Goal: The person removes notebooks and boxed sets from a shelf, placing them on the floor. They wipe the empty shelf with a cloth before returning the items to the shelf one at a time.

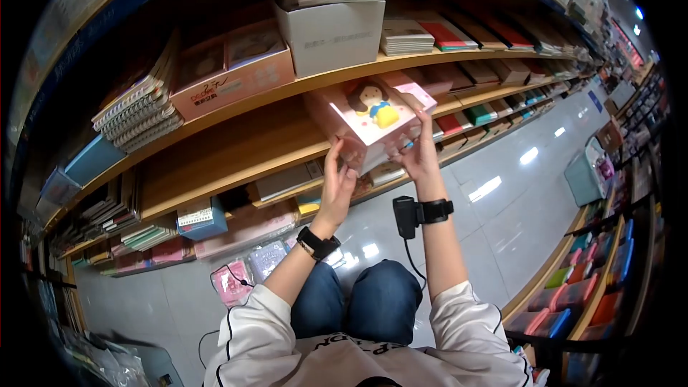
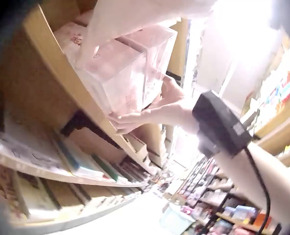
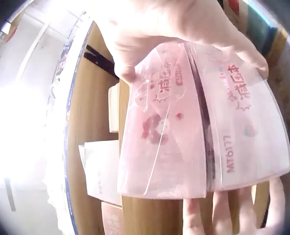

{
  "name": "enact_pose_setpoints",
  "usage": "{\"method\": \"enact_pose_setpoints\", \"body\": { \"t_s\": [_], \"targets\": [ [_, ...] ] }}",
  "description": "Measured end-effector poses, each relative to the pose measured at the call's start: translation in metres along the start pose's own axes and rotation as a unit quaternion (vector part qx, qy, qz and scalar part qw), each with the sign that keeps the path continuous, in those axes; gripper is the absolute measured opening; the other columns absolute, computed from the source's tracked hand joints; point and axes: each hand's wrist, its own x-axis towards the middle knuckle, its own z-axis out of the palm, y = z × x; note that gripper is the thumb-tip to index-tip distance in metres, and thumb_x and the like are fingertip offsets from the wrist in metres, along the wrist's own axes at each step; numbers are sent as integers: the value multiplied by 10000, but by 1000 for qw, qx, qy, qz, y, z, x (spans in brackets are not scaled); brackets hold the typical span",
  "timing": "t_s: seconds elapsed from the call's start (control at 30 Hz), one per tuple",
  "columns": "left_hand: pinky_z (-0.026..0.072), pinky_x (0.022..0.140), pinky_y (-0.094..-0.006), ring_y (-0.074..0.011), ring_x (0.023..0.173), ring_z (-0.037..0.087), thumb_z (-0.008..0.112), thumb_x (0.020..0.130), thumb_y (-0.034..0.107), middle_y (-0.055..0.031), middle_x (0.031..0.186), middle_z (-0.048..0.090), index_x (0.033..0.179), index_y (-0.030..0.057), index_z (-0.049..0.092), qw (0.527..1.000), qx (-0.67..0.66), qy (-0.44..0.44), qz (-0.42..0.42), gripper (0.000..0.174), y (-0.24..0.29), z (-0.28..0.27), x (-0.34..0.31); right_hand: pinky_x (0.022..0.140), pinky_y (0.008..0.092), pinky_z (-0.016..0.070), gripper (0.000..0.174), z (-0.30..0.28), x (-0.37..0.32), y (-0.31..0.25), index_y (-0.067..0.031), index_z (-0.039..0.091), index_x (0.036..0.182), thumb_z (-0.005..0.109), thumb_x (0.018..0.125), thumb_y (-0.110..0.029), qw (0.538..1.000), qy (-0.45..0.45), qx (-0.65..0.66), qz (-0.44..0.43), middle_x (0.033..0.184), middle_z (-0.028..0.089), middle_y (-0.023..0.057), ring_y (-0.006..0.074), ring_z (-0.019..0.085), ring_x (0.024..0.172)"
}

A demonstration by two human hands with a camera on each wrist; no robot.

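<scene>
Two pink boxes with clear glossy faces and red printed characters are held side by side; the right wrist view shows the first pink box (image 3: 164, 152) next to the second pink box (image 3: 248, 132). On the upper face of the pair of boxes (image 1: 347, 118) in the head view is a dark-haired girl figure in blue and yellow. My left hand (image 1: 338, 185) grips the left side, its fingers extending behind the boxes in the right wrist view. My right hand (image 1: 421, 154) grips the right side, thumb and fingers spread across both. The boxes overlap the middle shelf's edge.
The middle wooden shelf (image 1: 229, 150) runs left of the boxes. Above stand a white carton (image 1: 333, 36), a pink display box (image 1: 233, 75) and spiral notebooks (image 1: 140, 115). Pink and lilac packages (image 1: 233, 281) lie on the tiled floor (image 1: 487, 215). A colourful rack (image 1: 580, 279) stands at right.
</scene>
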Motion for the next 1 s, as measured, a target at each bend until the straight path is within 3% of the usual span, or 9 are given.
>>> {"method": "enact_pose_setpoints", "body": {
  "t_s": [0.13, 0.33, 0.4, 0.6, 0.7, 0.8, 0.87, 0.93, 1.0],
  "targets": [
    [235, 979, -466, -266, 1291, 146, 435, 802, 599, -120, 1390, 136, 1384, 187, -32, 964, -122, 121, -203, 853, 32, 15, 12, 673, 434, 425, 823, -25, -18, 5, -105, 287, 1245, 563, 648, -599, 999, -34, 9, 22, 1166, 331, 93, 281, 442, 956],
    [285, 987, -388, -323, 1227, 238, 613, 760, 402, -219, 1315, 126, 1342, 4, -101, 994, 60, 61, -68, 1003, 5, 52, -10, 897, 463, 378, 658, -82, -56, 4, -58, 382, 1213, 497, 749, -510, 997, -62, 33, -41, 1212, 450, 116, 272, 445, 1113],
    [238, 1008, -405, -365, 1256, 144, 644, 724, 415, -272, 1336, 59, 1322, -53, -92, 991, -87, 52, -91, 1057, 9, 81, -31, 941, 365, 378, 594, -128, -63, 16, -25, 402, 1201, 525, 771, -416, 992, -52, 92, -69, 1201, 475, 109, 239, 475, 1086],
    [353, 943, -368, -296, 1212, 246, 655, 740, 321, -218, 1313, 131, 1282, -99, -169, 984, 139, -57, -96, 1073, -52, 111, -95, 954, 384, 365, 684, -200, -109, 47, -19, 347, 1252, 540, 719, -401, 993, -21, 87, -76, 1242, 436, 133, 262, 436, 1128],
    [245, 1001, -324, -270, 1204, 291, 596, 790, 381, -223, 1289, 264, 1291, -115, -110, 903, -126, -163, -378, 998, -45, 91, -79, 963, 394, 353, 675, -230, -121, 82, -18, 344, 1254, 544, 710, -365, 994, 35, 94, -42, 1252, 422, 141, 266, 422, 1140],
    [207, 1012, -331, -242, 1289, 168, 538, 767, 534, -168, 1369, 203, 1339, -47, 38, 813, -77, -264, -513, 957, -92, 63, -78, 968, 429, 341, 663, -263, -116, 138, -27, 339, 1261, 528, 712, -346, 987, 80, 136, 10, 1256, 415, 145, 275, 415, 1150],
    [127, 1013, -460, -229, 1311, 102, 536, 698, 622, -97, 1404, 157, 1368, 138, 122, 758, -78, -270, -589, 924, -111, 49, -84, 926, 463, 377, 658, -274, -114, 170, -31, 339, 1262, 514, 722, -364, 980, 112, 134, 91, 1259, 415, 139, 277, 427, 1143],
    [181, 986, -466, -216, 1267, 221, 546, 726, 562, -49, 1351, 270, 1323, 194, 229, 738, -119, -215, -628, 769, -146, 44, -104, 806, 462, 458, 657, -289, -104, 208, -89, 330, 1258, 527, 722, -414, 986, 89, 74, 118, 1241, 418, 107, 283, 456, 1103],
    [342, 832, -351, -120, 977, 479, 591, 735, 413, 12, 1039, 507, 1132, 162, 392, 723, -149, -59, -672, 510, -203, 41, -137, 770, 437, 469, 629, -307, -96, 256, -140, 330, 1233, 534, 723, -448, 976, 136, 53, 162, 1198, 421, 86, 270, 474, 1047]
  ]
}}
